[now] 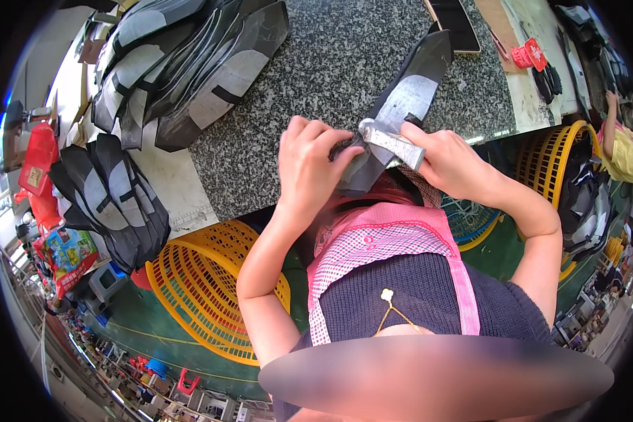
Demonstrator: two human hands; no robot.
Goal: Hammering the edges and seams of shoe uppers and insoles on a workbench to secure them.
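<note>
1 dark piece (416, 88) with a grey panel lies over the near edge of the speckled tabletop (330, 60).
The left hand (308, 160) pinches its near end; the right hand (451, 163) is closed around a metal hammer-like tool (394, 143). The tool's head sits just beside the left fingertips, so a slip could bruise them.

We read this as a factory workshop: a speckled stone worktop (344, 42) extends beyond the left hand (308, 165), with many similar dark pieces (197, 70) piled to its left. We note yellow plastic baskets (211, 285) on either side of both hands, green floor (155, 323), and a co-worker (620, 155) well right of the right hand (449, 163).
</note>
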